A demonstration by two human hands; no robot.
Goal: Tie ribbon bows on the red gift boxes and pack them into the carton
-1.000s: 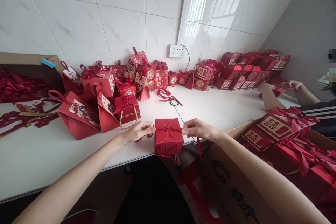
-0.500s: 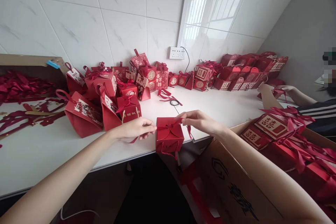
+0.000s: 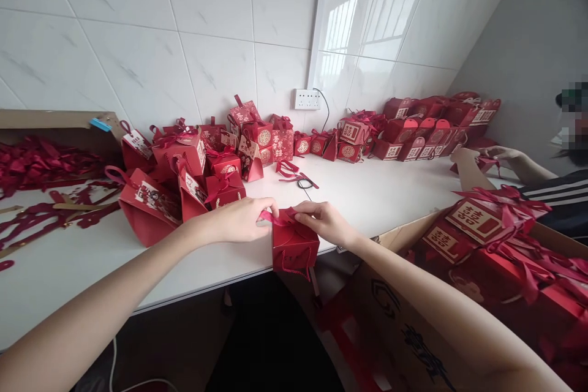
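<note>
A small red gift box point(image 3: 295, 248) with a twisted rope handle on its front stands at the table's front edge. Over its top runs a dark red ribbon point(image 3: 271, 217). My left hand point(image 3: 250, 219), at the box's left side, pinches one part of the ribbon. My right hand point(image 3: 324, 220) is closed at the top right of the box, its fingertips on the ribbon near the middle. The fingers partly hide the crossing of the ribbon.
Finished-looking red boxes point(image 3: 151, 202) crowd the table's left and back. Loose ribbons and a black loop point(image 3: 304, 184) lie behind my box. A carton point(image 3: 399, 318) of red boxes stands at right, and a co-worker's hands point(image 3: 478, 159) are beyond it.
My right hand has moved left and down onto the ribbon's middle. The left hand has risen slightly, lifting its part of the ribbon. The view has shifted a little.
</note>
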